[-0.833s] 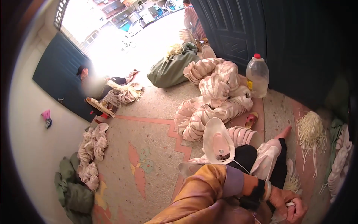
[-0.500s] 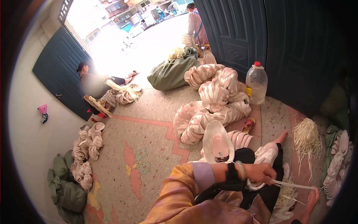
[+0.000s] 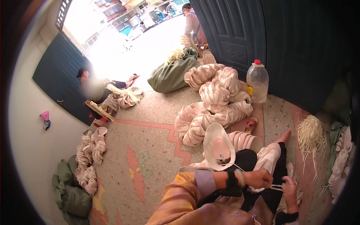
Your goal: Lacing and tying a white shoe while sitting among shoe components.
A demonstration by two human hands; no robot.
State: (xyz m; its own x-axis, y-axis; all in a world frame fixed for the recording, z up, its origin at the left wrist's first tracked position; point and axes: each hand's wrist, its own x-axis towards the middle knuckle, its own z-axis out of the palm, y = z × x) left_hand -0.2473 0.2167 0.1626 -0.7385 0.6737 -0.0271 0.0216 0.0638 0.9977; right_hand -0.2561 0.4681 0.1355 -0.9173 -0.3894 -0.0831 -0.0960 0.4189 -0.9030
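Observation:
My left hand [image 3: 260, 178] is closed in a fist around a white shoelace [image 3: 276, 186], in front of my lap. Close to its right, my right hand [image 3: 290, 193] has curled fingers at the other side of the lace, which spans the short gap between them. A white shoe upper [image 3: 268, 156] lies over my dark-trousered leg, just beyond the left fist. To the left, another pale upper [image 3: 219, 148] with a pinkish lining leans at my knee, and a thin lace runs from its edge. My left wrist wears a black band and a pale bracelet.
Bundled shoe uppers [image 3: 215, 108] lie ahead, beside a green sack [image 3: 174, 75] and a large clear bottle [image 3: 258, 82]. A bunch of laces [image 3: 310, 133] lies right. More bundles [image 3: 90, 146] and green sacks [image 3: 71, 195] line the left wall. Two people sit by the doorway.
My right hand has come left, close to my left fist, and the lace stretched between them is now much shorter. The left fist has shifted slightly left.

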